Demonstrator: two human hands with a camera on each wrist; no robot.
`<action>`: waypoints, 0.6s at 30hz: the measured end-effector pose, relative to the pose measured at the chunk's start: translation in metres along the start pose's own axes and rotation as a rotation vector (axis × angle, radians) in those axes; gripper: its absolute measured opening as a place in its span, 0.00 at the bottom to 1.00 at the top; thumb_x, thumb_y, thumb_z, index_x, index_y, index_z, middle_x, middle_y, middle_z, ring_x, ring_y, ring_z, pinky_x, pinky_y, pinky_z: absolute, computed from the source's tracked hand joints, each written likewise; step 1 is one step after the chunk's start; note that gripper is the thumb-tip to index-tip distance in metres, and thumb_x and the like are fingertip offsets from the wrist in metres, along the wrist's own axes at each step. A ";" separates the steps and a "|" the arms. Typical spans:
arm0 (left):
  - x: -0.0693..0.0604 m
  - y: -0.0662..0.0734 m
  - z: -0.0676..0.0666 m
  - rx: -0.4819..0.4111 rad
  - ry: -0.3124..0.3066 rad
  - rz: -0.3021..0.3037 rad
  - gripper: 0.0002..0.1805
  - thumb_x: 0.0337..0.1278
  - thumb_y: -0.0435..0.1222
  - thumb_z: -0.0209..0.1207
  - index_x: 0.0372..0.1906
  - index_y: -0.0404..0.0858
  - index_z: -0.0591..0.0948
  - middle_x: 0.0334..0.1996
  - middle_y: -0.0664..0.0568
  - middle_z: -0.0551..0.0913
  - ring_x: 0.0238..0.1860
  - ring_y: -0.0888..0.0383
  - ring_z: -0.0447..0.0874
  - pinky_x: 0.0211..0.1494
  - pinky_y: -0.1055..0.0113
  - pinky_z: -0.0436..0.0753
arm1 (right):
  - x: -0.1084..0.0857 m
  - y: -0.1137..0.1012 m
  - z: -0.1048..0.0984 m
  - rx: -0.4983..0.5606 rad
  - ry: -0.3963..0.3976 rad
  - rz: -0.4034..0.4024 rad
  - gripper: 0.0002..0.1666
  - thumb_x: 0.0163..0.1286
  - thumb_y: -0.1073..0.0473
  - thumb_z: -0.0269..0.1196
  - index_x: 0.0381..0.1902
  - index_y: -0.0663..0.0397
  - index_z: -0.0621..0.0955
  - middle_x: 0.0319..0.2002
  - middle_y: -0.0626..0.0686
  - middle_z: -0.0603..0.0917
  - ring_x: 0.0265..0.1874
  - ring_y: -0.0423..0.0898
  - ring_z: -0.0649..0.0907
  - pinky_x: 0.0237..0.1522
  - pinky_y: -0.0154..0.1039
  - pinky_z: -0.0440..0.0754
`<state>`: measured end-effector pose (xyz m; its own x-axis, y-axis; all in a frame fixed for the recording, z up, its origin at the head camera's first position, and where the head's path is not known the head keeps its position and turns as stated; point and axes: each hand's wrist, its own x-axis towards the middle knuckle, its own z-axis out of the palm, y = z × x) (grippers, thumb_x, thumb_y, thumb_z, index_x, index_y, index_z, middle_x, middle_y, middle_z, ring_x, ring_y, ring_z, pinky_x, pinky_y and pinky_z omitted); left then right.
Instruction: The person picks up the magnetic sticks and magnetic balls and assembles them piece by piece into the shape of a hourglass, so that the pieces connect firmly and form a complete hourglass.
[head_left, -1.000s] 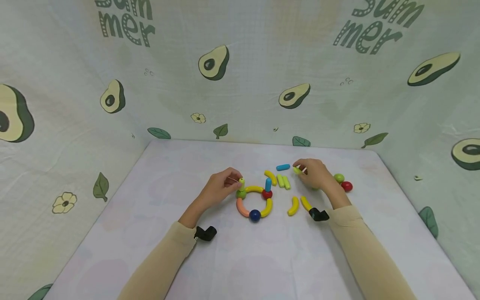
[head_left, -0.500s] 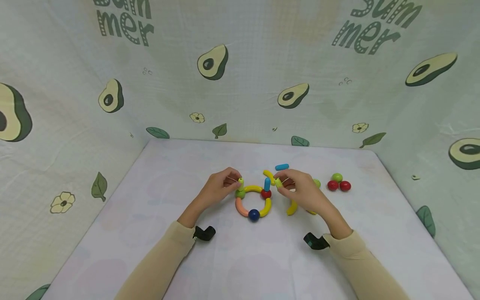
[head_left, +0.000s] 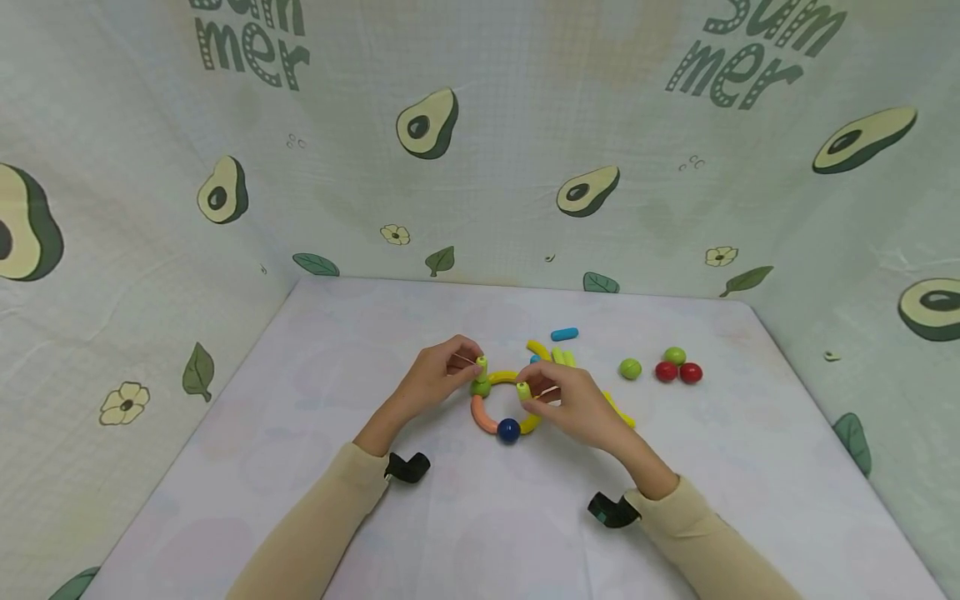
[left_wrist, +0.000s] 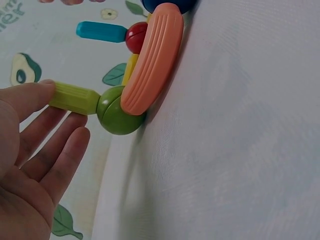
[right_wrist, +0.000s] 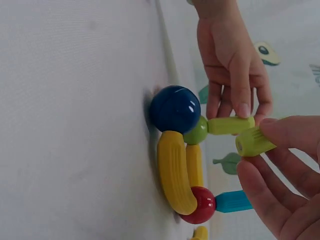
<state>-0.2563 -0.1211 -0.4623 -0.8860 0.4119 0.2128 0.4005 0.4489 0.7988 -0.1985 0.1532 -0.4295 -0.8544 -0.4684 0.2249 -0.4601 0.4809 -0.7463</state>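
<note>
My left hand [head_left: 437, 377] pinches the top of an upright light green rod [left_wrist: 74, 98], whose lower end sits on a green ball [left_wrist: 114, 112]. That ball belongs to a ring with a salmon curved rod [left_wrist: 156, 60], a dark blue ball [head_left: 508, 430], yellow curved rods [right_wrist: 174, 170] and a red ball [right_wrist: 201, 206]. From the red ball rises a blue rod [right_wrist: 233, 201], mostly behind my right hand in the head view. My right hand [head_left: 576, 403] pinches another light green rod [right_wrist: 254, 142] between thumb and fingers, above the ring and apart from it.
Right of the ring lie a yellow curved rod [head_left: 618, 408] and, farther back, light green rods [head_left: 564, 357]. A blue rod [head_left: 565, 334] lies behind them. A green ball [head_left: 630, 368] and two red balls [head_left: 678, 372] with another green ball [head_left: 675, 356] are farther right.
My right hand has moved left and nearer, bringing the light green rod from the loose pieces to above the ring. The left hand has stayed on its upright rod.
</note>
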 end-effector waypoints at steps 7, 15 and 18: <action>0.002 -0.004 0.000 -0.002 -0.002 0.022 0.10 0.73 0.37 0.67 0.53 0.47 0.81 0.48 0.56 0.87 0.50 0.60 0.89 0.57 0.64 0.87 | 0.001 0.000 0.008 0.040 -0.065 0.020 0.17 0.70 0.65 0.74 0.53 0.50 0.83 0.48 0.48 0.87 0.47 0.46 0.88 0.52 0.40 0.89; 0.002 -0.004 -0.001 0.004 -0.008 0.024 0.10 0.73 0.38 0.67 0.53 0.47 0.81 0.48 0.57 0.87 0.50 0.60 0.89 0.56 0.65 0.87 | 0.001 0.001 0.015 0.065 -0.093 -0.024 0.17 0.68 0.65 0.75 0.50 0.50 0.83 0.45 0.46 0.87 0.45 0.42 0.89 0.50 0.37 0.89; 0.002 -0.004 -0.001 -0.002 -0.009 0.020 0.10 0.73 0.38 0.67 0.53 0.47 0.81 0.48 0.57 0.87 0.51 0.60 0.89 0.56 0.65 0.87 | 0.001 0.001 0.017 0.064 -0.105 -0.045 0.16 0.67 0.66 0.75 0.49 0.51 0.83 0.44 0.46 0.88 0.45 0.42 0.89 0.49 0.36 0.89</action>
<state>-0.2596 -0.1231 -0.4644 -0.8755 0.4283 0.2236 0.4178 0.4385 0.7957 -0.1956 0.1412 -0.4408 -0.8017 -0.5653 0.1943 -0.4781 0.4113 -0.7760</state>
